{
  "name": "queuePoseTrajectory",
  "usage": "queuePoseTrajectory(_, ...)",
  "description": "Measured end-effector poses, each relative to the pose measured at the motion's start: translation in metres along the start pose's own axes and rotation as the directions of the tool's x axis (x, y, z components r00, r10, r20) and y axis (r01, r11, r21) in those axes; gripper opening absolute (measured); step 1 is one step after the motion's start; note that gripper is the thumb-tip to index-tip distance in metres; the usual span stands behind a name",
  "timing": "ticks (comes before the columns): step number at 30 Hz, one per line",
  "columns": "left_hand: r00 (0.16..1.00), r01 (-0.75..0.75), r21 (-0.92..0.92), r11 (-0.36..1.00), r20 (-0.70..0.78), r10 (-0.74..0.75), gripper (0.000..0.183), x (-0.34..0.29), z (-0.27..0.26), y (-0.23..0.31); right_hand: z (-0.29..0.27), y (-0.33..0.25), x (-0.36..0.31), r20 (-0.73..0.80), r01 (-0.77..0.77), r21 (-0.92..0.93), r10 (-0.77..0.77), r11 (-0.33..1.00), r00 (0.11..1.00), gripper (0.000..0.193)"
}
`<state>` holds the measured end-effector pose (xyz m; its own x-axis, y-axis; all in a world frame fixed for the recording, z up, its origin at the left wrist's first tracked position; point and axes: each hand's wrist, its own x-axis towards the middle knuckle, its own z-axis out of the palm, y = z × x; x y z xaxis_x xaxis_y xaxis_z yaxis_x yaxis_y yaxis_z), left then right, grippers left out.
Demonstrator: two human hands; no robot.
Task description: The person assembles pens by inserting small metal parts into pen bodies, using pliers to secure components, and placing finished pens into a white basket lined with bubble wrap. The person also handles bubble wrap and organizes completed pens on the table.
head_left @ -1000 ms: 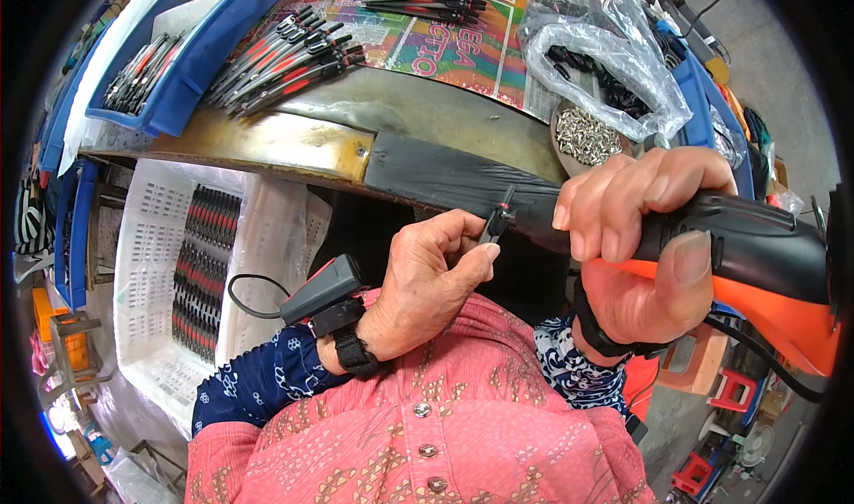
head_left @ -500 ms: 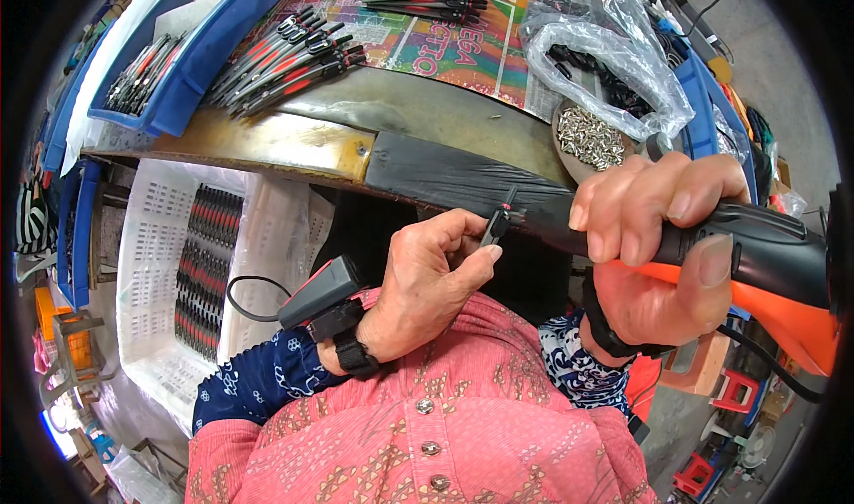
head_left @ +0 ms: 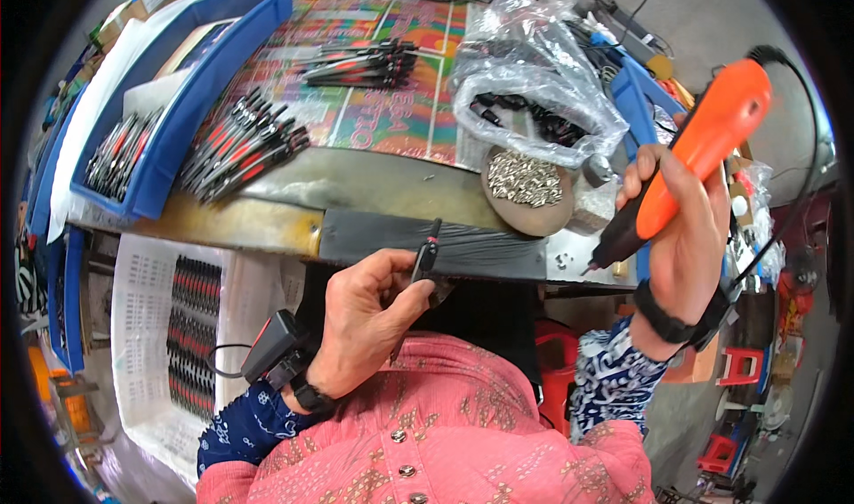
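At the bench [head_left: 365,177] | left hand [head_left: 363,319] pinching pen [head_left: 428,257] | right hand [head_left: 687,246] gripping orange power driver [head_left: 707,148] | colourful sheet [head_left: 338,22] bears lettering [head_left: 363,129]

Left fingers [head_left: 411,303] pinch a pen [head_left: 428,257]; right fingers [head_left: 683,184] grip an orange screwdriver [head_left: 703,153].

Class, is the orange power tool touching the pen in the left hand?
No: the right hand holds the orange power tool apart from the pen, with bench showing between.

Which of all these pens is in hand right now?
The pen pinched in the left hand, the only one held; the others lie in two piles, a blue bin and a white crate.
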<state>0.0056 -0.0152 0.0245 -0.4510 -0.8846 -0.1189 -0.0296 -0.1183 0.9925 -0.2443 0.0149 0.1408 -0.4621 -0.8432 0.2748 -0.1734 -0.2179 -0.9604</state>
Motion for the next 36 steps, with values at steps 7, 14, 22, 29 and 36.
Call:
queuePoseTrajectory(7,0.999,0.036,-0.031,0.999,0.023,-0.035,0.018,0.007,0.0,-0.004,-0.051,0.005,0.057,-0.001,0.044,-0.407,-0.048,0.912,0.999,0.042)
queuePoseTrajectory(14,1.0,0.016,-0.141,0.99,0.019,-0.013,0.018,0.006,0.001,-0.008,-0.057,0.067,0.141,0.05,0.075,-0.659,-0.057,0.748,0.997,0.057)
queuePoseTrajectory(22,0.998,0.041,-0.158,0.987,0.056,-0.032,0.02,0.006,-0.004,-0.007,-0.031,0.088,0.211,0.068,0.022,-0.921,0.105,0.39,0.992,0.059)
queuePoseTrajectory(29,0.996,0.06,-0.201,0.978,0.077,-0.046,0.019,0.008,-0.005,-0.007,-0.01,0.106,0.221,0.123,0.098,-0.985,0.18,0.142,0.976,0.07)
queuePoseTrajectory(36,0.994,0.088,-0.194,0.977,0.073,-0.075,0.019,0.008,-0.005,-0.005,-0.005,0.112,0.178,0.277,0.249,-0.938,0.094,0.241,0.956,0.042)
